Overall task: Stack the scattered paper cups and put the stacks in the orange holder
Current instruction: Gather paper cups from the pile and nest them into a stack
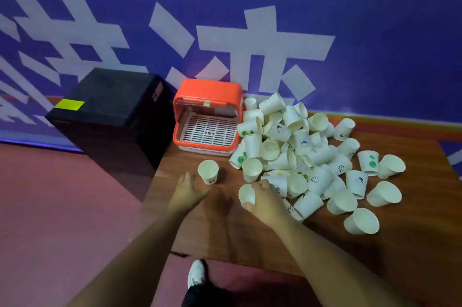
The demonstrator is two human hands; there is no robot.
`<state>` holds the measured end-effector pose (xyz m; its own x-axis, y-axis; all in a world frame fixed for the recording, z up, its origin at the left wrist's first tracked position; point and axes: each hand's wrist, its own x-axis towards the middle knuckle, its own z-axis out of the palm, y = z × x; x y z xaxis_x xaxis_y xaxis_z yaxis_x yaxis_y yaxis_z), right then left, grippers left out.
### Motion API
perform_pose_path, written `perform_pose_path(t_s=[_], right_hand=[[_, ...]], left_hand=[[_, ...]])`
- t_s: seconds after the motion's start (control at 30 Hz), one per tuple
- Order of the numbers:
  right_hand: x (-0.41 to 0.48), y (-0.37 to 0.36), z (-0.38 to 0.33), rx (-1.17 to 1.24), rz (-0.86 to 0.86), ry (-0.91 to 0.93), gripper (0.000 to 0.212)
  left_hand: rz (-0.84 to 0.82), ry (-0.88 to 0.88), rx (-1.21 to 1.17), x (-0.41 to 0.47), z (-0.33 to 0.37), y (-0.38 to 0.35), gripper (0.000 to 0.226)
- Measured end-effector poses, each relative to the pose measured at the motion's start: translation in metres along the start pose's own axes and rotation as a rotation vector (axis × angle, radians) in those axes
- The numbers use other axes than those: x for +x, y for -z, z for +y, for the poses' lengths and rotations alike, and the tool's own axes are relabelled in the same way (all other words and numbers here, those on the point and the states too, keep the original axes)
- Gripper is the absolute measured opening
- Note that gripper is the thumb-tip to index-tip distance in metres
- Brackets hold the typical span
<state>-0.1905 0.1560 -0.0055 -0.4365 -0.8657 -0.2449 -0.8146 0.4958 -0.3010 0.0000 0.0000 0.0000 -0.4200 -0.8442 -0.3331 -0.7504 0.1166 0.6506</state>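
A heap of white paper cups lies scattered over the right half of the wooden table, most on their sides. One cup stands upright alone, left of the heap. My left hand hovers just below and left of that cup, fingers apart, holding nothing. My right hand grips a single cup at the heap's near edge, its mouth facing left. The orange holder stands at the table's back, its front open, showing a white slotted tray with nothing on it.
A black box with a yellow label stands left of the holder, beside the table. A blue wall with large white characters rises behind. The table's left edge drops to a reddish floor, where my white shoe shows.
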Motion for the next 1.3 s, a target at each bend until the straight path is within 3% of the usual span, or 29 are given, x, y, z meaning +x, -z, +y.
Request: perform_pose_path(t_s=[0.17,0.3,0.47,0.53,0.63,0.73,0.83,0.9,1.1,1.17,1.3], right_hand=[[0.021,-0.026,-0.008,-0.184,0.039,-0.055,0.026],[0.025,-0.04,-0.01,-0.231,0.163,-0.099,0.008],[0.031,-0.033,-0.033,-0.022,0.299,-0.121,0.006],[0.036,-0.031,-0.043,-0.023,0.321,-0.148,0.023],[0.04,-0.037,-0.052,-0.162,0.202,-0.229,0.046],[0.039,-0.053,-0.048,-0.249,0.078,-0.332,0.036],[0.037,-0.066,-0.041,-0.266,0.091,-0.34,0.012],[0.038,-0.064,-0.043,-0.194,0.17,-0.307,0.011],[0.059,-0.023,-0.071,0.35,0.446,-0.224,0.009],[0.076,-0.014,-0.08,0.469,0.428,-0.227,0.009],[0.099,-0.005,-0.094,0.508,0.115,-0.19,0.008]], left_hand=[[-0.07,-0.019,0.031,0.056,-0.006,0.002,0.094],[-0.284,-0.117,-0.045,0.096,-0.02,0.001,0.123],[-0.402,-0.246,-0.061,0.127,-0.035,-0.008,0.109],[-0.424,-0.302,-0.046,0.134,-0.04,-0.012,0.104],[-0.422,-0.35,-0.021,0.142,-0.048,-0.016,0.093],[-0.421,-0.381,-0.033,0.145,-0.053,-0.017,0.083],[-0.432,-0.398,-0.064,0.147,-0.061,-0.021,0.081],[-0.437,-0.392,-0.089,0.147,-0.066,-0.022,0.081],[-0.521,-0.355,-0.171,0.144,-0.074,-0.024,0.073],[-0.551,-0.33,-0.187,0.139,-0.074,-0.022,0.074],[-0.598,-0.266,-0.25,0.133,-0.075,-0.02,0.07]])
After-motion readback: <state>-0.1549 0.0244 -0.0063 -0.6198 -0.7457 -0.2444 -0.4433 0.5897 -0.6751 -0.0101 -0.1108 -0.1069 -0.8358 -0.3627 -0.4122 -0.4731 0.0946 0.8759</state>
